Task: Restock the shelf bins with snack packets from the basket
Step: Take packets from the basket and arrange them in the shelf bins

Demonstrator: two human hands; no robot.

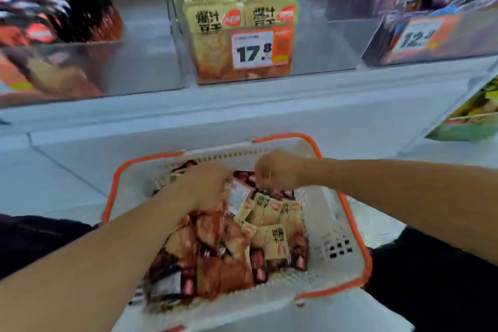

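My left hand is buried in the packet pile, fingers curled into it; whether its grip has closed on a packet I cannot tell. My right hand hovers with its grip curled, seemingly pinching a dark red packet, probably sorting by kind. Both work inside the basket, white perforated plastic with an orange rim, on the floor below the shelf. Glossy, crinkly snack packets fill it: reddish-brown and flat cream ones. Above, a clear bin already holds matching cream packets.
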